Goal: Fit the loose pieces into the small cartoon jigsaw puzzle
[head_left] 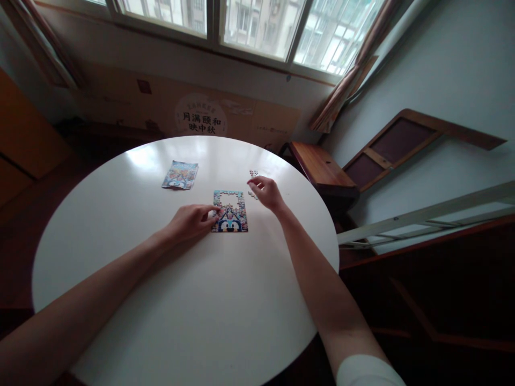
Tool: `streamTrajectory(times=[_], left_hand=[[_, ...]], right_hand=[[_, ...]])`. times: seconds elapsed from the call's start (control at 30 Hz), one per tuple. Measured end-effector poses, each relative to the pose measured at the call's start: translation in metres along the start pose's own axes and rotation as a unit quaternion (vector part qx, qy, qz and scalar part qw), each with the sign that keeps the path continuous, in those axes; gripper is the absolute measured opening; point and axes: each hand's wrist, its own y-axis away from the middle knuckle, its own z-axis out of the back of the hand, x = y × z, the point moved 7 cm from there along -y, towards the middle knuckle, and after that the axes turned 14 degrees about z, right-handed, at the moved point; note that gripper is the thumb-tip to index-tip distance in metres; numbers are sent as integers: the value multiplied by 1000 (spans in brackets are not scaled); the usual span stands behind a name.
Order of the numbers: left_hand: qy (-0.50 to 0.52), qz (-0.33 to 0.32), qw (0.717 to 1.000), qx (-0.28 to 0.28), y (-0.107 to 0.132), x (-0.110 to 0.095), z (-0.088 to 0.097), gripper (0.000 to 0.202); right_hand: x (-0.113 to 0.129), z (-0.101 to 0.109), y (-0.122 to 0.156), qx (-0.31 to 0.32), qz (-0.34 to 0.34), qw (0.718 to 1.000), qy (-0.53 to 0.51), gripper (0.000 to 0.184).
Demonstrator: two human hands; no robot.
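A partly assembled jigsaw puzzle (231,222) lies flat on the round white table, with an unfilled gap of pale backing in its upper half. My left hand (193,220) rests against its left edge, fingertips on the puzzle, thumb and forefinger apart. Just right of the puzzle, my right hand (264,190) hovers over or among loose jigsaw pieces (253,173). Its fingers are bent with the tips close to the thumb; whatever may be between them is too small to make out. Part of the loose pieces is hidden behind this hand.
A crumpled printed packet (180,175) lies on the white table (193,300), left of the puzzle. Beyond the far right edge stands a wooden stool or bench (322,166). A large printed cardboard panel (249,118) leans below the window (257,27).
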Motion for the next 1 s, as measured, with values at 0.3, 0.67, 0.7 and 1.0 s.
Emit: streamTrajectory(times=[0.3,0.67,0.7,1.0], left_hand=[[-9,0,1000,0,-1,3,-3,44],[-10,-4,1000,-10,-1,4,-2,44],[-10,-5,1000,-9,-1,4,-2,44],[-8,-1,1000,-9,-1,4,-2,47]], right_hand=[[-78,76,58,-123,-195,952,202,30],[-79,57,67,-34,-223,949,221,32],[-80,57,67,-29,-224,949,221,32],[-79,55,67,-8,-211,950,231,27]])
